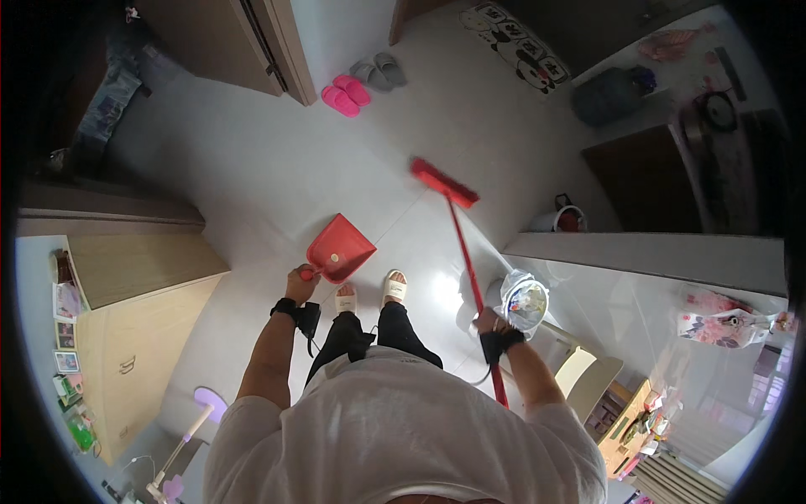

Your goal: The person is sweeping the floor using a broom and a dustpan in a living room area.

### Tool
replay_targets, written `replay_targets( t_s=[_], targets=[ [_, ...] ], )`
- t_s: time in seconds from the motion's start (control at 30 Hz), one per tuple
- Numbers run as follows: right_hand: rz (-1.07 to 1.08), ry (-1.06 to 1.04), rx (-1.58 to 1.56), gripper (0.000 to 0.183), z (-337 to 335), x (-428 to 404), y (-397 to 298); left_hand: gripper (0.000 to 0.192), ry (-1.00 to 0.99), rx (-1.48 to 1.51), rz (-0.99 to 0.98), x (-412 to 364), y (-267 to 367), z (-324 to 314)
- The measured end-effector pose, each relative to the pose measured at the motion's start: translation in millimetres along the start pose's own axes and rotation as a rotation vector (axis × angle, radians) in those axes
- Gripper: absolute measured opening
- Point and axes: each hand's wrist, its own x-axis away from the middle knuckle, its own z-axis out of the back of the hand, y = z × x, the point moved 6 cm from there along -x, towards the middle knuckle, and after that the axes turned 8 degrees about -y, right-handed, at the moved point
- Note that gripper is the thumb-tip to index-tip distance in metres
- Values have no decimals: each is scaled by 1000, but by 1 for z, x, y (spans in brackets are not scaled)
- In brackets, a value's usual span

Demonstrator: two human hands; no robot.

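My left hand grips the short handle of a red plastic dustpan, held in front of my left foot. The pan's inside faces up, with a small pale round spot in it. In my right hand is the red pole of a push broom. Its wide bristled head is out ahead of me, right of the dustpan and apart from it. Whether the broom head touches the floor I cannot tell. Just right of my right hand stands a lined trash bin with rubbish in it.
Pink slippers and grey slippers lie by the door frame ahead. A light wooden cabinet stands on the left, near a purple-and-white standing fan. To the right are a white bucket, a chair and a desk.
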Motion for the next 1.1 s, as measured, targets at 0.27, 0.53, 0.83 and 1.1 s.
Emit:
replay_targets(
  t_s=[0.27,0.53,0.83,1.1],
  targets=[
    [240,-541,-278,13,-56,118,-11,15,28,5,27,12,3,9],
    [306,-257,40,24,-9,108,-53,15,136,179,44,44,-9,31],
    [102,339,111,34,19,-30,7,14,145,189,157,52,-25,41],
    [-283,58,-23,33,-94,-6,80,19,78,96,131,49,-1,30]
  ],
)
